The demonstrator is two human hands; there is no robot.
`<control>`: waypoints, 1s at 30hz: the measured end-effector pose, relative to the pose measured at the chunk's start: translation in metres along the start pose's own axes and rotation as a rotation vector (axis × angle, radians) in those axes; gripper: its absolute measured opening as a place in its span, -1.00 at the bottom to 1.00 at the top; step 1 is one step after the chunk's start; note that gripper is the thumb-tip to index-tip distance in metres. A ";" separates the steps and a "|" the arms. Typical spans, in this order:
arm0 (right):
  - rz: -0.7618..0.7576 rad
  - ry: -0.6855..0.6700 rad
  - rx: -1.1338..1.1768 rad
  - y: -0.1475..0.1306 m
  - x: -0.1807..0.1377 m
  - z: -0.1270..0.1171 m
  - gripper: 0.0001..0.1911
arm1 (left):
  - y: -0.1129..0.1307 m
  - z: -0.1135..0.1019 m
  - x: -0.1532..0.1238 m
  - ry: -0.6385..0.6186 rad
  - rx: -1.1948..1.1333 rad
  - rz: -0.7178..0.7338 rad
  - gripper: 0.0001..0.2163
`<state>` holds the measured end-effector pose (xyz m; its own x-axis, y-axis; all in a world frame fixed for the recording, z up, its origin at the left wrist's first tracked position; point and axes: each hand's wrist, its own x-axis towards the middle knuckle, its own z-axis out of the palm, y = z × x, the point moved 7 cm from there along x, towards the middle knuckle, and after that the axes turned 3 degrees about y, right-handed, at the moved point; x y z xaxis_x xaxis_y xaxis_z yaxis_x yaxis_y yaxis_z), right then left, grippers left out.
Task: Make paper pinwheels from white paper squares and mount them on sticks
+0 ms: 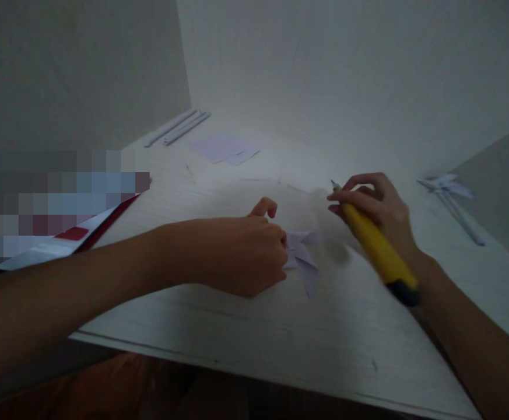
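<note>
The folded paper (pixel 301 256) lies just right of the table's (pixel 280 338) centre, its white points fanning out toward 4 o'clock. My left hand (pixel 245 254) is closed on its near edge, fingers curled and pressing it down, I judge to keep it from sliding. At 2 o'clock from the paper, my right hand (pixel 379 207) is wrapped around a yellow tool (pixel 379 248), thin tip up toward 11 o'clock and dark end back by the wrist. It is too blurred to say what kind of tool it is.

Farther out, loose paper sheets (pixel 225 149) lie at 11 o'clock, with rolled paper sticks (pixel 179 127) beyond them by the wall. A paper pinwheel (pixel 449 188) on its stick lies at 2 o'clock, well apart. A red and white packet (pixel 83 233) sits at 9 o'clock. I see no box or tray; everything lies loose.
</note>
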<state>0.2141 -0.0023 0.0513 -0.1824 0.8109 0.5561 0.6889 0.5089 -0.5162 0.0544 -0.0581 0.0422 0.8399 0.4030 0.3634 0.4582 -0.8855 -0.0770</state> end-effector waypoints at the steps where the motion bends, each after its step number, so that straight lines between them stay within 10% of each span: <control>1: -0.004 -0.027 -0.003 0.005 0.000 0.000 -0.86 | 0.005 0.001 0.001 -0.027 -0.016 0.067 -0.65; 6: -0.133 -0.462 -0.335 0.019 -0.010 0.026 -0.61 | 0.014 0.008 0.003 -0.232 0.039 0.177 -0.71; 19: -0.367 -0.616 -0.637 0.019 -0.018 0.040 -0.42 | 0.011 0.003 0.005 -0.112 -0.035 0.168 -0.77; 25: -0.362 -0.646 -0.635 -0.052 0.032 0.050 -0.56 | 0.012 0.001 0.002 -0.131 -0.066 0.155 -0.80; 30: -0.346 -0.616 -0.477 -0.129 0.073 0.133 -0.77 | 0.009 0.002 0.000 -0.164 -0.143 0.143 -0.80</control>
<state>0.0185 0.0294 0.0721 -0.6910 0.7149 0.1071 0.7206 0.6929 0.0241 0.0589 -0.0654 0.0398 0.9346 0.2928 0.2019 0.2950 -0.9553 0.0197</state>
